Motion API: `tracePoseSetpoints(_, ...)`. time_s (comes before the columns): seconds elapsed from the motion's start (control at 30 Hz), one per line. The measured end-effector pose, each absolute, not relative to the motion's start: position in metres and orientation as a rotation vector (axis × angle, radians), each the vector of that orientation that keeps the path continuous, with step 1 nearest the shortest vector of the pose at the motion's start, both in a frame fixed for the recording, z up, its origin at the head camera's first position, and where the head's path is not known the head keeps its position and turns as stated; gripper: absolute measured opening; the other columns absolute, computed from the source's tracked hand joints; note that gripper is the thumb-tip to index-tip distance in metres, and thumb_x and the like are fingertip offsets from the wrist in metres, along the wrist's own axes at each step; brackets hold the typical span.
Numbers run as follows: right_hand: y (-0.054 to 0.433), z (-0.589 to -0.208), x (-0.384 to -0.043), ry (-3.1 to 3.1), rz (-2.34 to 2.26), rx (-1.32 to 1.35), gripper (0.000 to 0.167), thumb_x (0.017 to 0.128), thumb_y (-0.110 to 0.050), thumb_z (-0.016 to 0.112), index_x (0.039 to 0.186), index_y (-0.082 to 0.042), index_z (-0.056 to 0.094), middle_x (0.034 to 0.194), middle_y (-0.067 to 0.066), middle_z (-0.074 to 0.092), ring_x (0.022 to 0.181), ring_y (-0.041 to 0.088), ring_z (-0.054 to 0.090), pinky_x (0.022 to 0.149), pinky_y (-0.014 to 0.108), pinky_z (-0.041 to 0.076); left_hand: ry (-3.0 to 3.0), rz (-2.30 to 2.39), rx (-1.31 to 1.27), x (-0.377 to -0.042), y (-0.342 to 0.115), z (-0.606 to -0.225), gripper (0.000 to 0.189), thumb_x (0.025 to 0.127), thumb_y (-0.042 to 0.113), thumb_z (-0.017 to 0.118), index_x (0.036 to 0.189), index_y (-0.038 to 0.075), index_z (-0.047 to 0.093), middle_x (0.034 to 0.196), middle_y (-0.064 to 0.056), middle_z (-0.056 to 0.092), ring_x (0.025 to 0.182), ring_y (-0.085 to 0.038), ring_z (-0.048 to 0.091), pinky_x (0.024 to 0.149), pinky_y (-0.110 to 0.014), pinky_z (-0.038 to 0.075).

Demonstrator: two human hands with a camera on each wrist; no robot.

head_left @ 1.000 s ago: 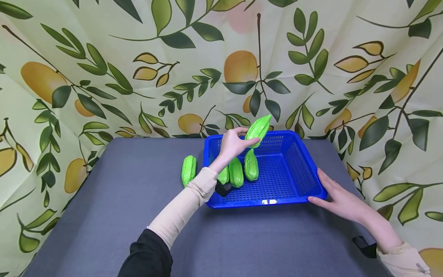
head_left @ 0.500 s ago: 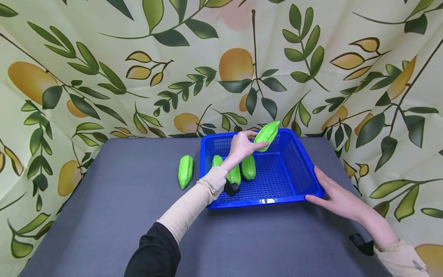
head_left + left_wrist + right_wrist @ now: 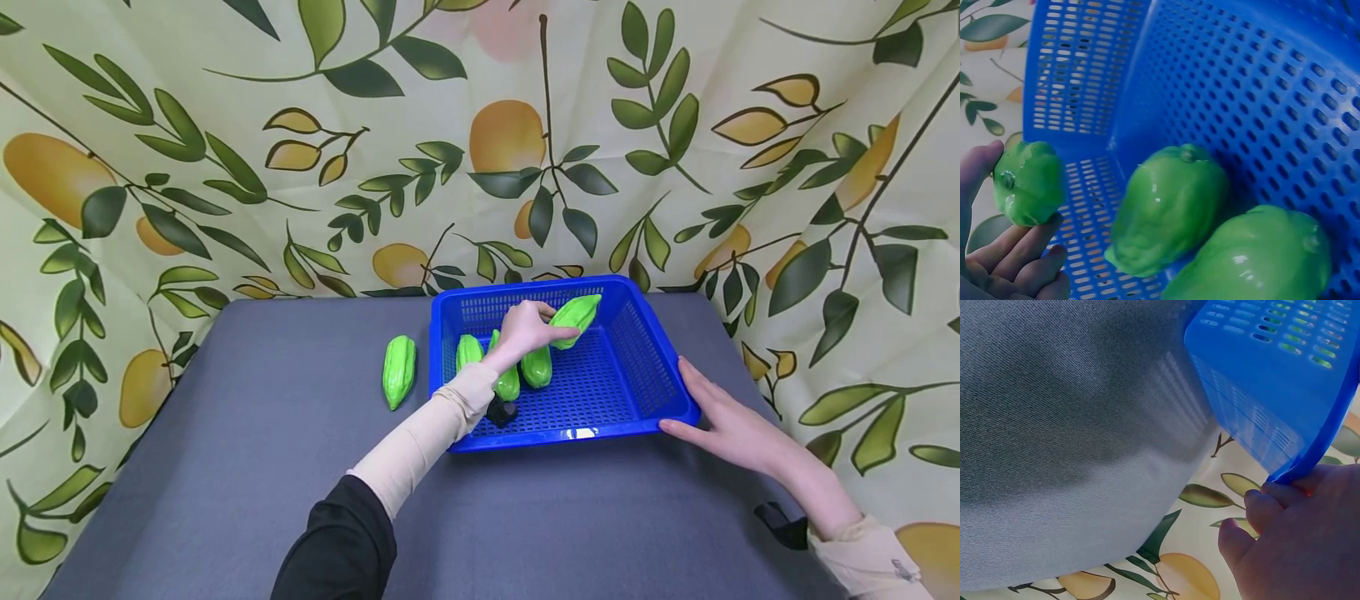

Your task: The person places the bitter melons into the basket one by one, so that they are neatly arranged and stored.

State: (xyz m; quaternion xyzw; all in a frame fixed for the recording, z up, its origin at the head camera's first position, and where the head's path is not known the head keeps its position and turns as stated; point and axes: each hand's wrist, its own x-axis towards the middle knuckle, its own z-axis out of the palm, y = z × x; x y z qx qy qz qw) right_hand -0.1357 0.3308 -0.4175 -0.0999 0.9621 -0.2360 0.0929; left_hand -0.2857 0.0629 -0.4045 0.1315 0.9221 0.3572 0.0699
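Note:
My left hand pinches a bright green ridged gourd between thumb and fingers, over the back part of a blue plastic basket. In the left wrist view this held gourd shows end-on, apart from two gourds in the basket, one plump gourd and another gourd. Three gourds lie inside the basket's left half, the middle gourd partly hidden by my left wrist. At the basket's front right corner my right hand grips the rim, thumb in front and fingers along the side.
One more green gourd lies on the grey tablecloth, left of the basket. Behind the table hangs a curtain printed with leaves and fruit. A black strap is on my right wrist.
My left hand has lowered the held gourd and carried it slightly right; the gourd has tilted nearer to level. My right hand keeps its grip on the basket. The head view has shifted a little.

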Motion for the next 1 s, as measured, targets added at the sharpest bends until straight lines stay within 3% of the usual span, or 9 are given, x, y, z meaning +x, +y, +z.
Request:
tracePoseSetpoints(0.3, 0.332, -0.418, -0.136, 2.856, -0.689, -0.296, 0.099, 0.089, -0.051, 0.059, 0.152, -0.006, -0.002, 0.156, 0.028, 0.007, 0.136, 0.054, 0.02, 0.098, 0.073, 0.027, 2.776, 1.005, 0.416, -0.286, 0.065, -0.415, 0.046, 0.071, 0.047, 0.079, 0.102, 0.014, 0.073, 0.102, -0.001, 0.073, 0.09, -0.016, 0.067, 0.068, -0.019, 0.049)
tracePoseSetpoints(0.67, 0.332, -0.418, -0.136, 2.86, -0.676, -0.292, 0.099, 0.088, -0.052, 0.059, 0.153, -0.008, -0.002, 0.156, 0.027, 0.008, 0.137, 0.054, 0.02, 0.098, 0.073, 0.027, 2.8, 0.924, 0.486, -0.286, 0.066, -0.429, 0.036, 0.071, 0.043, 0.08, 0.089, 0.013, 0.072, 0.075, 0.004, 0.064, 0.065, -0.009, 0.053, 0.056, -0.019, 0.04)
tracePoseSetpoints(0.87, 0.332, -0.418, -0.137, 2.862, -0.677, -0.289, 0.098, 0.088, -0.052, 0.059, 0.153, -0.008, -0.002, 0.156, 0.027, 0.008, 0.137, 0.054, 0.02, 0.098, 0.073, 0.026, 2.846, 0.847, 0.521, -0.287, 0.068, -0.434, 0.04, 0.072, 0.045, 0.079, 0.069, 0.014, 0.054, 0.059, 0.007, 0.037, 0.057, -0.01, 0.041, 0.05, -0.021, 0.032)
tracePoseSetpoints(1.0, 0.333, -0.418, -0.137, 2.862, -0.671, -0.284, 0.099, 0.088, -0.052, 0.058, 0.153, -0.009, -0.002, 0.156, 0.028, 0.008, 0.137, 0.054, 0.02, 0.098, 0.073, 0.026, 2.881, 0.762, 0.546, -0.286, 0.07, -0.435, 0.047, 0.071, 0.048, 0.079, 0.061, 0.018, 0.044, 0.056, 0.008, 0.034, 0.057, -0.01, 0.04, 0.049, -0.022, 0.032)
